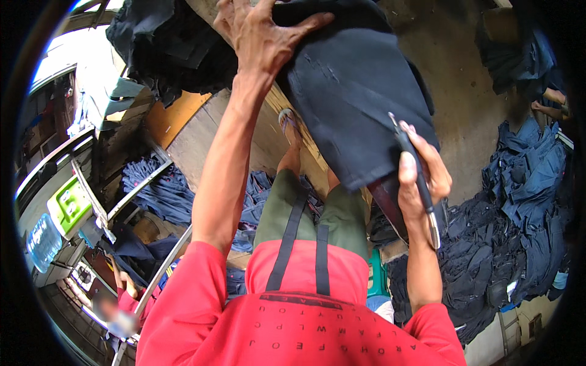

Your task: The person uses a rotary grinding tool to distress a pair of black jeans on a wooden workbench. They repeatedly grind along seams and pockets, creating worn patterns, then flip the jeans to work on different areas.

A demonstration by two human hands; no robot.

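apparently working dark cloth (354, 104), left hand (262, 41) splayed against it, right hand (436, 175) gripping a slim tool (422, 188); steadiness probably matters next.

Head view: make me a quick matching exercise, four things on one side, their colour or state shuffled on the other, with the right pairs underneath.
Things:
1. left hand
2. water bottle
3. right hand
4. shorts

Colour or state:
A. holding a pen-like tool
B. dull green
C. spread, thumb over the dark cloth
D. see-through blue

Right pairs: 1-C, 2-D, 3-A, 4-B
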